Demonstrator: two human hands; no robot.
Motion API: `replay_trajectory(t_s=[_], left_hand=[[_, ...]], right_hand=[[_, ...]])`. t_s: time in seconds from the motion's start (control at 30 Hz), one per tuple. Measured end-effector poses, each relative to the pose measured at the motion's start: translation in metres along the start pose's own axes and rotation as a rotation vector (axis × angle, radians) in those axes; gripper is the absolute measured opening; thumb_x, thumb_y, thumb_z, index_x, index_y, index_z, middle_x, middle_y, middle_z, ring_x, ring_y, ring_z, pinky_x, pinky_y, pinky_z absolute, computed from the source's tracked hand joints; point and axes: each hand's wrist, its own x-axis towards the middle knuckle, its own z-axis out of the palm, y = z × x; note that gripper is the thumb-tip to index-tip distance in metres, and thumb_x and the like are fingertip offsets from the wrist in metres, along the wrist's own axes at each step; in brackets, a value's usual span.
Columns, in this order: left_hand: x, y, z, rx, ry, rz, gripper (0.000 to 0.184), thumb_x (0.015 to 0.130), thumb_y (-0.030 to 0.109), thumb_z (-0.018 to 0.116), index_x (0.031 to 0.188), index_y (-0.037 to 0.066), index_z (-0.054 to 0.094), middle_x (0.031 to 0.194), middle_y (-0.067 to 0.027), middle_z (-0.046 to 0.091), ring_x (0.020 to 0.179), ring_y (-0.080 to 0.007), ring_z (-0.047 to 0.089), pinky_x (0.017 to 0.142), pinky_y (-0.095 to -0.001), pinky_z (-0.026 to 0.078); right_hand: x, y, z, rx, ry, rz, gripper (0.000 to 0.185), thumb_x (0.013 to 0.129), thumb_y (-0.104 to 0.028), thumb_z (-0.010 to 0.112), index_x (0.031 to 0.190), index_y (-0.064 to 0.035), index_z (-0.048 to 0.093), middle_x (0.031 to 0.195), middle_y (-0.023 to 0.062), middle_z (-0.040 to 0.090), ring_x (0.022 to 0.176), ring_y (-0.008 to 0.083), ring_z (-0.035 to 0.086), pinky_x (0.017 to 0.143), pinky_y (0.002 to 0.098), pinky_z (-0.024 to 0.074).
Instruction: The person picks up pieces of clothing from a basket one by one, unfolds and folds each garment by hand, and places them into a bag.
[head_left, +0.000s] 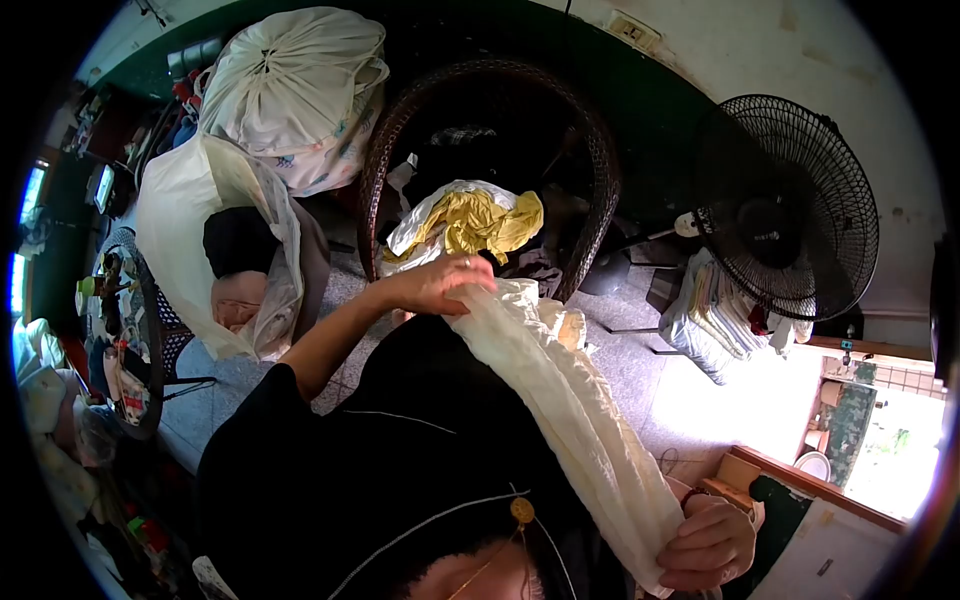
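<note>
A long strip of cream cloth stretches diagonally across the front of my black top. Its upper end is pinched in my left hand, which wears a ring. At the lower right, my right hand has its fingers wrapped round the other end. The cloth hangs in lengthwise folds, with a gathered edge on its far side; what kind of piece it is I cannot make out. Just beyond my left hand, a yellow cloth and white fabric lie heaped in a dark wicker chair.
A black fan stands at the right, near a stack of folded cloths in plastic. To the left are an open white bag holding dark and pink fabric, and a tied, bulging cloth bag. Grey tiled floor shows between them.
</note>
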Motion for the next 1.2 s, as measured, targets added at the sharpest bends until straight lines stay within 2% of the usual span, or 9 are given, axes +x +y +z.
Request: replay_trajectory(t_s=[0.13, 0.23, 0.37, 0.47, 0.53, 0.63, 0.77, 0.97, 1.2], left_hand=[[-0.004, -0.004, 0.012, -0.02, -0.143, 0.091, 0.034, 0.069, -0.003, 0.055, 0.101, 0.008, 0.059, 0.098, -0.0074, 0.058, 0.098, -0.0241, 0.052, 0.085, -0.0307, 0.041], [-0.018, -0.018, 0.023, 0.049, -0.225, 0.032, 0.033, 0.07, -0.003, 0.055, 0.101, 0.008, 0.06, 0.096, -0.0081, 0.061, 0.093, -0.023, 0.055, 0.081, -0.0303, 0.043], [-0.016, 0.005, 0.007, -0.077, -0.333, -0.213, 0.03, 0.075, 0.002, 0.055, 0.104, 0.004, 0.057, 0.1, -0.0107, 0.059, 0.094, -0.0214, 0.056, 0.082, -0.0312, 0.043], [0.014, 0.048, -0.025, 0.028, -0.258, -0.126, 0.043, 0.078, 0.016, 0.059, 0.117, 0.002, 0.047, 0.115, -0.0161, 0.05, 0.106, -0.0253, 0.05, 0.09, -0.0331, 0.039], [0.059, 0.091, -0.041, 0.081, -0.051, 0.297, 0.068, 0.074, 0.029, 0.065, 0.128, 0.003, 0.033, 0.125, -0.0176, 0.04, 0.118, -0.0306, 0.038, 0.097, -0.0387, 0.031], [0.113, 0.166, -0.046, 0.031, 0.157, 0.536, 0.073, 0.065, 0.034, 0.071, 0.122, 0.002, 0.039, 0.117, -0.019, 0.046, 0.107, -0.0312, 0.046, 0.089, -0.0385, 0.037], [0.142, 0.201, -0.04, -0.166, 0.149, 0.162, 0.018, 0.079, 0.016, 0.06, 0.085, -0.001, 0.056, 0.062, -0.0081, 0.056, 0.058, -0.0115, 0.053, 0.053, -0.0266, 0.042], [0.164, 0.183, -0.041, -0.366, 0.108, 0.022, 0.017, 0.084, 0.009, 0.054, 0.098, 0.0, 0.059, 0.085, 0.0005, 0.06, 0.077, -0.0042, 0.052, 0.069, -0.0189, 0.043], [0.175, 0.173, -0.054, -0.36, 0.198, 0.031, 0.016, 0.082, 0.007, 0.057, 0.095, -0.001, 0.061, 0.084, -0.0003, 0.062, 0.075, -0.0047, 0.053, 0.068, -0.0186, 0.043]], right_hand=[[-0.026, -0.001, 0.008, -0.058, 0.167, 0.025, 0.008, 0.076, -0.005, 0.054, 0.073, -0.006, 0.062, 0.077, 0.0057, 0.06, 0.068, 0.0153, 0.056, 0.062, 0.0238, 0.0443], [-0.037, 0.017, 0.011, -0.871, 0.943, 0.224, 0.005, 0.067, -0.002, 0.05, 0.065, 0.0021, 0.049, 0.06, 0.0094, 0.049, 0.046, 0.0124, 0.04, 0.042, 0.0229, 0.0306], [-0.037, 0.046, -0.008, -0.634, 1.314, 0.487, 0.014, 0.063, 0.0, 0.05, 0.075, 0.0055, 0.052, 0.066, 0.0088, 0.05, 0.055, 0.0105, 0.041, 0.05, 0.0215, 0.0319], [-0.019, 0.063, -0.021, -0.525, 1.094, 0.379, 0.019, 0.06, 0.006, 0.051, 0.078, 0.006, 0.055, 0.068, 0.0088, 0.053, 0.057, 0.0107, 0.044, 0.052, 0.021, 0.0337], [0.003, 0.075, -0.023, -0.447, 0.992, 0.393, 0.018, 0.061, 0.009, 0.054, 0.078, 0.0052, 0.057, 0.07, 0.0085, 0.056, 0.06, 0.0109, 0.047, 0.053, 0.0212, 0.0354], [0.025, 0.09, -0.03, -0.341, 0.801, 0.539, 0.017, 0.064, 0.009, 0.057, 0.08, 0.0051, 0.06, 0.073, 0.007, 0.058, 0.063, 0.0088, 0.051, 0.054, 0.0196, 0.0372], [0.022, 0.112, -0.039, -0.22, 0.943, 0.475, 0.01, 0.073, 0.008, 0.056, 0.082, 0.005, 0.06, 0.076, 0.0034, 0.059, 0.067, 0.0062, 0.053, 0.062, 0.0168, 0.0423], [-0.038, 0.154, -0.023, -0.258, 1.2, 0.404, 0.032, 0.07, 0.0, 0.064, 0.099, 0.0029, 0.052, 0.08, 0.0042, 0.056, 0.071, 0.0097, 0.055, 0.065, 0.0204, 0.0457], [-0.097, 0.213, 0.064, 0.035, 0.805, 0.989, 0.029, 0.071, -0.021, 0.07, 0.086, 0.0026, 0.061, 0.076, 0.0069, 0.062, 0.069, 0.0097, 0.053, 0.064, 0.0255, 0.0434]])
